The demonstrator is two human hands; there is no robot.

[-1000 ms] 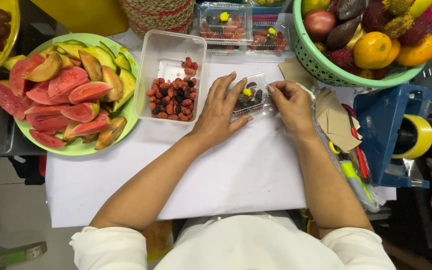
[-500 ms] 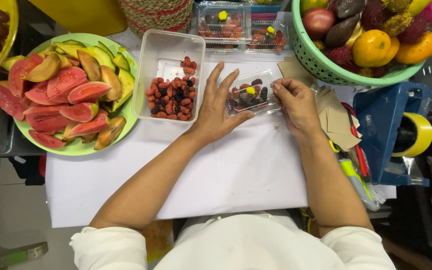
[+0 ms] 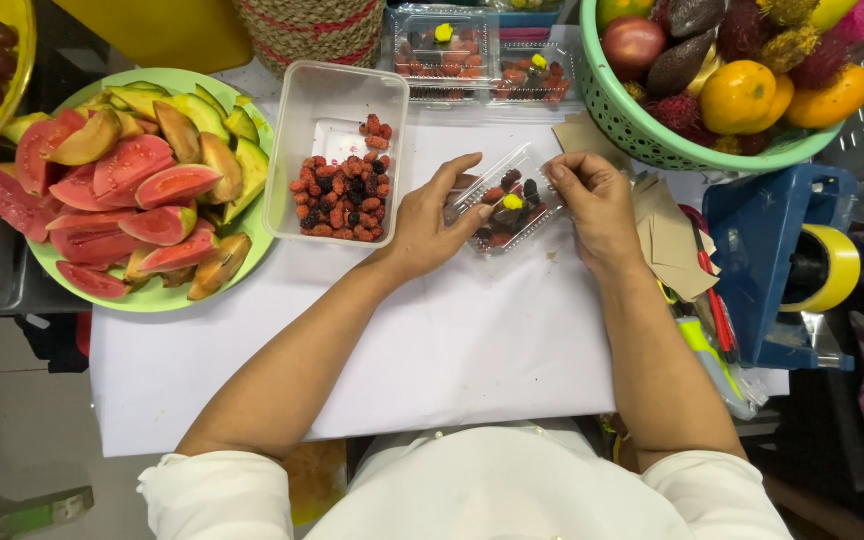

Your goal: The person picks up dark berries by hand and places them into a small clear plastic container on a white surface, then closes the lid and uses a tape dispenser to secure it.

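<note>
At frame centre, the left hand (image 3: pixel 430 222) and right hand (image 3: pixel 592 200) both grip a small clear clamshell box (image 3: pixel 508 203), filled with berries, lid apparently not yet shut. Two packed boxes (image 3: pixel 482 55) sit top centre; loose berries remain in the white tub (image 3: pixel 337 150).

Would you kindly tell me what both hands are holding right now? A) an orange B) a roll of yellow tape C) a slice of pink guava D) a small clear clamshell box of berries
D: the left hand and right hand grip opposite ends of the small clear clamshell box of berries, above the white tabletop.
</note>
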